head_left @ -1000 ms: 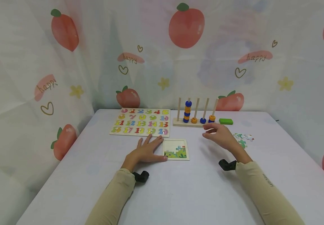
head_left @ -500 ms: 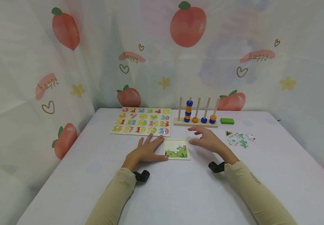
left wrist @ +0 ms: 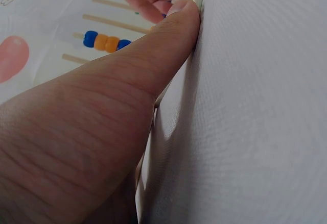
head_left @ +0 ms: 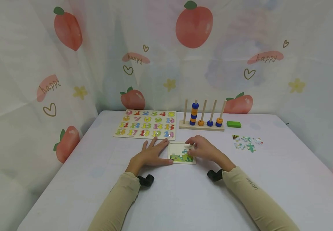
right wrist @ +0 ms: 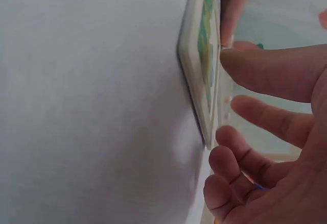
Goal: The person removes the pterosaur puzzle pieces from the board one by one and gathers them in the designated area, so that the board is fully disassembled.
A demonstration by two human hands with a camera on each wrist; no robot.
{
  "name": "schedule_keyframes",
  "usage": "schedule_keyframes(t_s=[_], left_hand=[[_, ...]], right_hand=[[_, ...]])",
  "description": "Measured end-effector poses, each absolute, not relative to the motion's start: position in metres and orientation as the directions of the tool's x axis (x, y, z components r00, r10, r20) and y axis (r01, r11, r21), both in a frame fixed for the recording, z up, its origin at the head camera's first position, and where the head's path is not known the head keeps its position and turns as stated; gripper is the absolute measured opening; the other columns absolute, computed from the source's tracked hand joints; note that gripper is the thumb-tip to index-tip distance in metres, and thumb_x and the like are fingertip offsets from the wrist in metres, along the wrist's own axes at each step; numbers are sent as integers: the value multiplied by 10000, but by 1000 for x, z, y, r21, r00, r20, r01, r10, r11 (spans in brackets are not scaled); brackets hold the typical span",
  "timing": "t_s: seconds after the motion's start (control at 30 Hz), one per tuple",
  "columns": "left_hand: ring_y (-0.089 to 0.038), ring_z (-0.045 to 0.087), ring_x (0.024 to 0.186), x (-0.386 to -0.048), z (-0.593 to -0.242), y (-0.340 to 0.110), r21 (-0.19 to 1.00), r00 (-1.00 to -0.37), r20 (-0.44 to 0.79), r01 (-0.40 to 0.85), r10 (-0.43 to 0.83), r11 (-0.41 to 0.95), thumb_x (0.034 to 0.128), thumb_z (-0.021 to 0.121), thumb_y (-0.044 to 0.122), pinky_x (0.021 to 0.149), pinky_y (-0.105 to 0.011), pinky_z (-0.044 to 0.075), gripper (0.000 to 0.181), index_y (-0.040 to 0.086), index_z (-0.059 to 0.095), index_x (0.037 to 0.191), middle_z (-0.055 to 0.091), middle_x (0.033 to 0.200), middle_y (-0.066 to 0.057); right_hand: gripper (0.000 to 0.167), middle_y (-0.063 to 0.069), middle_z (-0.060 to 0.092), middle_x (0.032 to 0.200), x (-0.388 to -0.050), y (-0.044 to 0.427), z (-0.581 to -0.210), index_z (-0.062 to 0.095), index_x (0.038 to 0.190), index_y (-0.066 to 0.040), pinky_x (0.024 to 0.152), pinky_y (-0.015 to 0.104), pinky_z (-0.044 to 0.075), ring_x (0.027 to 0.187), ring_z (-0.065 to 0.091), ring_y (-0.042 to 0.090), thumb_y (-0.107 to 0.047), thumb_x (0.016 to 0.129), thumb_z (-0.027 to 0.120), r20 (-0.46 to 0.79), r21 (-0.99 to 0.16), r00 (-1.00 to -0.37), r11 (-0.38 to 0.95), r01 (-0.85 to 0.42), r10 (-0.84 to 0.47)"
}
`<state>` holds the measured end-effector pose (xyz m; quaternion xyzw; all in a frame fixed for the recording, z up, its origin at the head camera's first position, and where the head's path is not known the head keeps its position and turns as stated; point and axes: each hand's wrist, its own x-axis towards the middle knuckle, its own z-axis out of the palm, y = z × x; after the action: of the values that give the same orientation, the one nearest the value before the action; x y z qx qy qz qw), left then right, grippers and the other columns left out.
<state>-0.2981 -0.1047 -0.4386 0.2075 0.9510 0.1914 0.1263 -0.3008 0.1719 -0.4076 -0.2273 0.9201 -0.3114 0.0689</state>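
Note:
A small framed jigsaw puzzle lies mid-table, its lower part filled with green picture pieces and its upper part pale. My left hand rests flat with spread fingers at its left side. The left thumb lies on the frame's near left corner. Over the puzzle's right side is my right hand, its thumb at the puzzle surface. In the right wrist view the right thumb and index finger stand apart, with no piece seen between them; the other fingers are loosely bent.
Several loose jigsaw pieces lie to the right. Behind the puzzle are a wooden number board and a bead stacker with upright pegs. A green block sits beside the stacker. A printed curtain hangs behind the table.
My right hand has moved left from beside the loose pieces to the puzzle, uncovering more of those pieces. The left hand has stayed at the frame.

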Motion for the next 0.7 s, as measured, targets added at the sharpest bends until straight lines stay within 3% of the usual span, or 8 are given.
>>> schedule_keyframes(t_s=[0.33,0.7], left_hand=[[-288,-69,1647,-297,-436,-103,418,-879,-159,353,450,837,910,691,737,1274,-601,-101,1012,287,282,1720,166,1784,100],[-280,-88,1645,-297,-438,-104,411,-878,-170,349,447,842,912,681,746,1273,-588,-117,1018,293,266,1724,140,1787,109]], right_hand=[[228,143,578,1110,-304,173,-416,732,1065,-22,885,446,474,1047,520,314,-158,907,823,-10,-567,-900,744,-353,-435],[221,105,596,1029,-303,169,-417,642,1022,-23,826,400,452,971,511,279,-66,889,813,5,-614,-894,704,-357,-448]])
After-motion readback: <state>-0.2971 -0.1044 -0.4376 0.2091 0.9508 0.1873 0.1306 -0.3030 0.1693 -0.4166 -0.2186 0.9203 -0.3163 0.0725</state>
